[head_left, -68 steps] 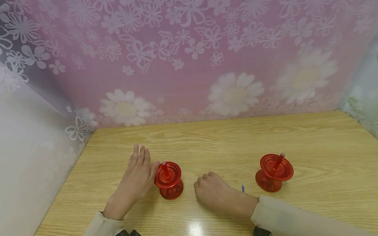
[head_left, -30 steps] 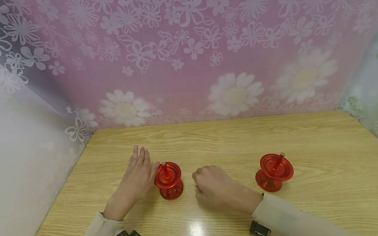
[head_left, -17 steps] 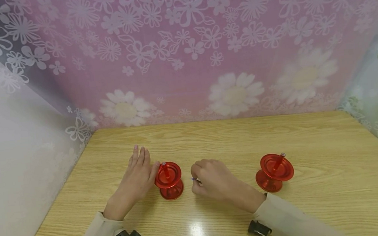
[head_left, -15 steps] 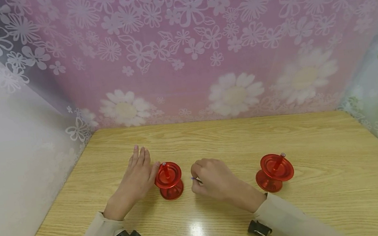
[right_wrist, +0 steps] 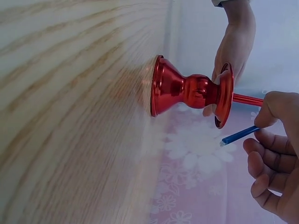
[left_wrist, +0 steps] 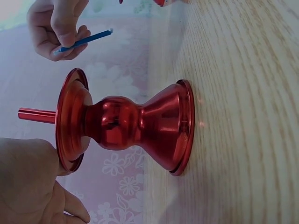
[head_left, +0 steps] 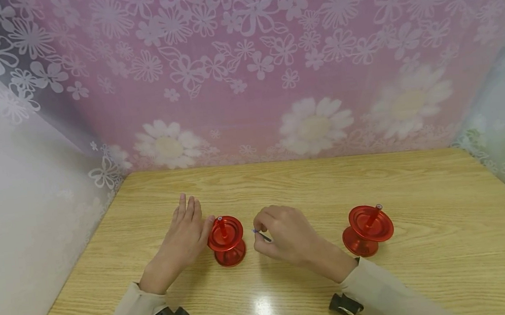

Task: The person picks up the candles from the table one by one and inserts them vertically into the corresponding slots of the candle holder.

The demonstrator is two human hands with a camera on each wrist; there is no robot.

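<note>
In the head view, my left hand (head_left: 183,237) lies with straight fingers beside the nearer red metal stand (head_left: 227,244), its thumb at the rim of the upper dish. This stand (left_wrist: 114,123) is upright on the table, with a round foot, a bulging stem, a shallow dish and a thin central tube. To its right, my right hand (head_left: 290,234) pinches a small blue stick (right_wrist: 239,136) between thumb and forefinger. The other fingers curl loosely below in the right wrist view. One pale end of the stick points out past the fingertips, near the dish's height and apart from it.
A second red stand (head_left: 365,231) of the same shape stands upright to the right, beyond my right forearm. The wooden table (head_left: 281,185) ends at a pink flowered backdrop (head_left: 239,104), with a pale wall (head_left: 28,195) on the left.
My right hand has risen slightly and turned, so the pinched blue stick now shows. A small blue thing seen beyond that wrist 2.3 s ago is out of sight. My left hand has stayed put.
</note>
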